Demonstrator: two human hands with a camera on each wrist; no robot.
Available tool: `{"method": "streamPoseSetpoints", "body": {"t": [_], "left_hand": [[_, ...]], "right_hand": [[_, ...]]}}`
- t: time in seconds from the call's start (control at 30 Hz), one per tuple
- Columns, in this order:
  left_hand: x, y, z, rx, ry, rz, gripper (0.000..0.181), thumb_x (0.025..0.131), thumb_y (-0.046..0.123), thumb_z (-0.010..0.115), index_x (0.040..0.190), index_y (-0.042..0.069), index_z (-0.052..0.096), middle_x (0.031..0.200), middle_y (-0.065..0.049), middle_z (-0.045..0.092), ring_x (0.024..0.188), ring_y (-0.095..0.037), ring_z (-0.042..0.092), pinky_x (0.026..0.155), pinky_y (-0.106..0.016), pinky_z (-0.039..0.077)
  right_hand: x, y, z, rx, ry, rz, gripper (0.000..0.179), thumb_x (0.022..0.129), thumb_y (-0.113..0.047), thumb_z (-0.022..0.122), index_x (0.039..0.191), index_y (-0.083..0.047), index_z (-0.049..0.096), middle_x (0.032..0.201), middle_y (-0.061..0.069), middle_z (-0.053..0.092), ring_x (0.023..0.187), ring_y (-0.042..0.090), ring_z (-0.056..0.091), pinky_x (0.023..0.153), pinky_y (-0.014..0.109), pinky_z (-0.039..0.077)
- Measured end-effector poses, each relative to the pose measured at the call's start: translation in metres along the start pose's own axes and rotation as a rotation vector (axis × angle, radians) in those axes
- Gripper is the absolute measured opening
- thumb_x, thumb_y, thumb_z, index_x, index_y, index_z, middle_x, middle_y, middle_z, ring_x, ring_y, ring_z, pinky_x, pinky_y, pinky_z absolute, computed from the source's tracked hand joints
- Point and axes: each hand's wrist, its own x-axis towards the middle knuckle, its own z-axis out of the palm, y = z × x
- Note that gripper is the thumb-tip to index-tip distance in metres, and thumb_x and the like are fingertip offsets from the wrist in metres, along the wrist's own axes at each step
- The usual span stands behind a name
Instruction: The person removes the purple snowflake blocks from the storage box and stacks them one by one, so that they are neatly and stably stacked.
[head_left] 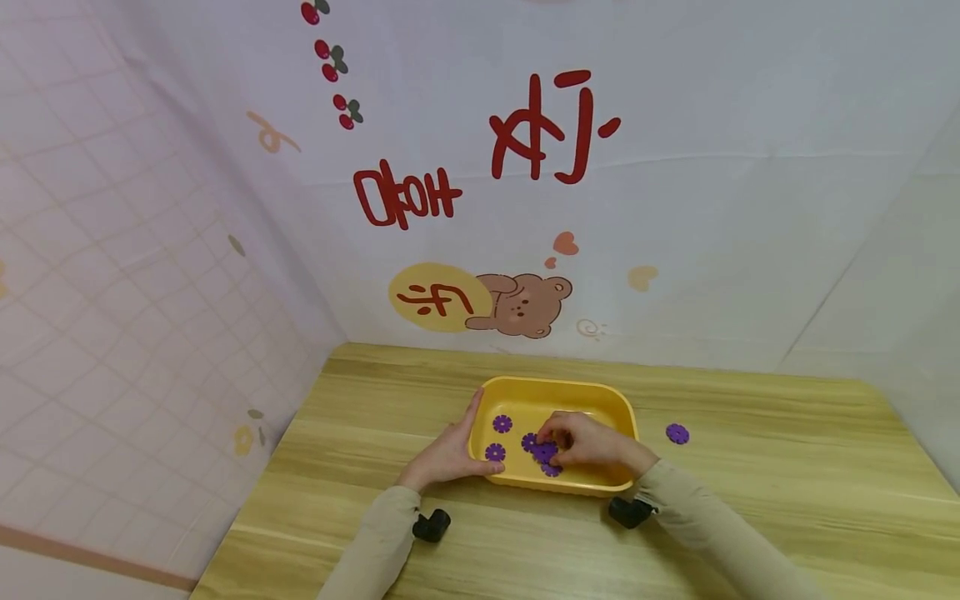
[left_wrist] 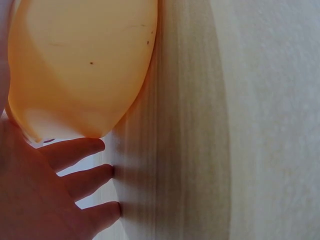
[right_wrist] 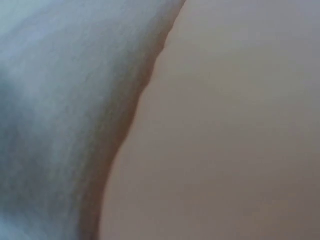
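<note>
A yellow plastic basin (head_left: 525, 483) sits on the table in the head view. My left hand (head_left: 448, 454) grips its left end, thumb along the near rim and index finger up at the far corner; the left wrist view has the other fingers spread below the basin wall (left_wrist: 85, 65). Inside the basin, my right hand (head_left: 585, 437) pinches a purple snowflake disc (head_left: 545, 452) with curled fingers. Several more discs lie around it, among them one disc (head_left: 502, 424) at the left end and another disc (head_left: 495, 452) nearer me. Only blurred skin and sleeve fill the right wrist view.
A single purple disc (head_left: 677, 433) lies on the wooden table (head_left: 780, 467) to the right of the basin. Behind the table hangs a white printed cloth (head_left: 712, 208), and a similar cloth borders the left side.
</note>
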Motion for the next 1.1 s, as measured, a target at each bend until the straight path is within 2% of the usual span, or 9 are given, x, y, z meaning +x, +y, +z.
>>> {"method": "streamPoseSetpoints", "body": {"t": [0.17, 0.33, 0.57, 0.7, 0.87, 1.1], "left_hand": [[-0.002, 0.001, 0.0, 0.0, 0.001, 0.001, 0.121, 0.076, 0.041, 0.081, 0.156, 0.022, -0.008, 0.153, -0.014, 0.032, 0.125, -0.036, 0.047, 0.11, -0.061, 0.014], [-0.002, 0.0, 0.0, 0.019, 0.005, -0.001, 0.123, 0.075, 0.045, 0.081, 0.156, 0.021, -0.008, 0.151, -0.014, 0.036, 0.121, -0.034, 0.049, 0.11, -0.059, 0.016], [-0.002, 0.001, -0.001, 0.017, 0.002, 0.002, 0.122, 0.075, 0.043, 0.081, 0.155, 0.024, -0.009, 0.153, -0.013, 0.033, 0.125, -0.032, 0.047, 0.112, -0.058, 0.01], [-0.002, 0.001, 0.0, 0.015, -0.001, -0.006, 0.121, 0.077, 0.041, 0.081, 0.155, 0.025, -0.01, 0.153, -0.014, 0.033, 0.126, -0.035, 0.046, 0.111, -0.06, 0.013], [-0.001, 0.002, 0.0, 0.003, -0.005, -0.01, 0.12, 0.077, 0.04, 0.08, 0.156, 0.023, -0.009, 0.153, -0.014, 0.032, 0.125, -0.037, 0.046, 0.109, -0.06, 0.017], [-0.002, 0.002, -0.001, -0.009, -0.011, 0.003, 0.122, 0.077, 0.04, 0.081, 0.155, 0.021, -0.01, 0.153, -0.016, 0.032, 0.123, -0.037, 0.047, 0.108, -0.06, 0.022]], "right_hand": [[0.0, -0.001, 0.001, -0.042, 0.005, 0.019, 0.025, 0.083, -0.01, 0.076, 0.107, -0.007, 0.066, 0.091, -0.001, 0.057, 0.078, 0.013, 0.05, 0.067, 0.026, 0.046], [-0.001, -0.002, 0.002, -0.047, 0.011, 0.007, 0.026, 0.084, -0.007, 0.075, 0.108, -0.006, 0.065, 0.089, -0.002, 0.057, 0.078, 0.014, 0.051, 0.069, 0.026, 0.046], [0.002, -0.003, 0.003, -0.054, 0.012, -0.001, 0.028, 0.084, -0.011, 0.076, 0.109, -0.006, 0.066, 0.094, -0.001, 0.06, 0.081, 0.015, 0.053, 0.071, 0.027, 0.049], [0.007, -0.002, 0.005, -0.084, 0.013, -0.024, 0.03, 0.085, -0.018, 0.076, 0.111, -0.006, 0.067, 0.102, 0.0, 0.061, 0.088, 0.014, 0.056, 0.078, 0.028, 0.05], [0.012, -0.003, 0.007, -0.141, 0.016, -0.074, 0.034, 0.084, -0.022, 0.077, 0.115, -0.008, 0.068, 0.104, 0.001, 0.061, 0.089, 0.015, 0.055, 0.079, 0.029, 0.049], [0.019, -0.006, 0.011, -0.184, 0.01, -0.063, 0.031, 0.082, -0.019, 0.079, 0.111, -0.012, 0.072, 0.104, -0.003, 0.059, 0.091, 0.01, 0.052, 0.082, 0.027, 0.049]]}}
